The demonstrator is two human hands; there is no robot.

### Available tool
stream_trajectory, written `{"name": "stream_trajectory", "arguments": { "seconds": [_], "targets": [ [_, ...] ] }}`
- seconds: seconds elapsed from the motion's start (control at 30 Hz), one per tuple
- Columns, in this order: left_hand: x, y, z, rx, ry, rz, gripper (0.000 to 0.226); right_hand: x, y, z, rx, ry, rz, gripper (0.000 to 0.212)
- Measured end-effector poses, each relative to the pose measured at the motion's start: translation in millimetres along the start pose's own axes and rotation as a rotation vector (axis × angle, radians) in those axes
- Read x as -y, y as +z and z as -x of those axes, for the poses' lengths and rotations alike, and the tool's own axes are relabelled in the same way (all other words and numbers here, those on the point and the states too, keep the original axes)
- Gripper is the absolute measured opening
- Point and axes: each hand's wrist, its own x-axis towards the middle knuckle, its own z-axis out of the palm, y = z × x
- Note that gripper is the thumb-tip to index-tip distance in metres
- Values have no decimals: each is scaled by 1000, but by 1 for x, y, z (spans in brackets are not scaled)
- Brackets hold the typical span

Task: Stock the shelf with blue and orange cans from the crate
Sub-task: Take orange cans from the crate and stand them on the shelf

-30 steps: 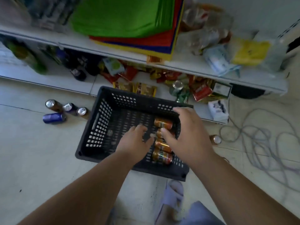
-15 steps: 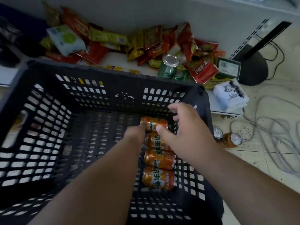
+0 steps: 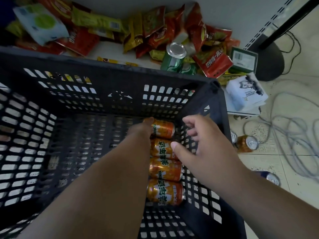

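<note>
Picking step: in the black crate (image 3: 107, 75), lower centre, the left hand (image 3: 144, 130) touches the farthest of 4 orange cans (image 3: 164, 129), its grip hidden; the right hand (image 3: 205, 144) hovers open and empty. Next, close on that can and lift.

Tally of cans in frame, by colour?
Orange cans in the crate: 4
Orange can on the floor: 1
Green can on the shelf: 1
Blue can on the floor: 1
Total: 7

My left hand (image 3: 140, 131) is covering one end of the farthest orange can (image 3: 163, 128), its fingers out of sight. The frame's edge is cutting off the crate (image 3: 110, 71) at left and bottom. My right forearm is half-hiding a blue can (image 3: 271, 178).
</note>
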Motion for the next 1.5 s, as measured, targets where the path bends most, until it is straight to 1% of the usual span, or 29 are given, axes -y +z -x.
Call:
{"name": "stream_trajectory", "arguments": {
  "seconds": [0.07, 0.17, 0.2, 0.33, 0.43, 0.5, 0.6, 0.7, 0.77, 0.83, 0.93, 1.0, 1.07, 1.13, 1.2, 1.23, 1.27, 1.33, 1.37, 1.4, 1.5],
  "targets": [
    [2, -7, 8, -12, 7, 69, 62, 1, 2, -5, 10, -25, 21, 60],
    [8, -42, 32, 4, 69, 198, 66, 6, 5, -15, 54, -53, 51, 61],
    [8, -58, 40, 28, 77, 278, 67, 8, 6, -19, 77, -57, 61, 61],
    [-3, -123, 78, 148, 95, 678, 51, 15, 19, -40, 166, -43, 123, 57],
    [-15, -150, 108, 272, 124, 839, 56, 15, 38, -52, 227, -22, 155, 50],
    [-20, -159, 126, 365, 115, 847, 56, 10, 54, -61, 314, -14, 216, 47],
    [-17, -170, 143, 478, 93, 839, 60, 1, 78, -81, 494, 64, 362, 52],
    [-7, -175, 146, 582, 97, 764, 75, -11, 106, -92, 586, 181, 467, 54],
    [-1, -175, 143, 624, 102, 707, 76, -20, 121, -92, 640, 266, 480, 54],
    [5, -175, 138, 664, 111, 685, 68, -33, 129, -91, 629, 278, 467, 63],
    [7, -177, 134, 699, 133, 653, 57, -44, 129, -92, 573, 213, 444, 78],
    [3, -178, 135, 719, 152, 605, 63, -41, 129, -90, 546, 187, 396, 81],
    [-2, -182, 146, 734, 148, 575, 74, -28, 126, -85, 512, 175, 263, 85],
    [-11, -195, 174, 743, 125, 549, 79, -9, 116, -76, 496, 205, 76, 95],
    [-23, -214, 214, 745, 111, 529, 79, 13, 99, -57, 534, 222, -69, 103],
    [-30, -224, 236, 752, 109, 526, 80, 31, 82, -45, 558, 224, -111, 103],
    [-37, -234, 260, 752, 108, 532, 81, 54, 60, -31, 573, 215, -142, 97],
    [-51, -250, 314, 737, 101, 546, 84, 100, 13, -2, 583, 213, -229, 73],
    [-58, -257, 343, 727, 93, 545, 85, 121, -11, 10, 586, 231, -272, 66],
    [-65, -263, 373, 710, 84, 543, 87, 142, -37, 24, 592, 250, -312, 65],
    [-87, -279, 460, 701, 88, 549, 91, 197, -116, 65, 595, 266, -435, 83]
  ]
}}
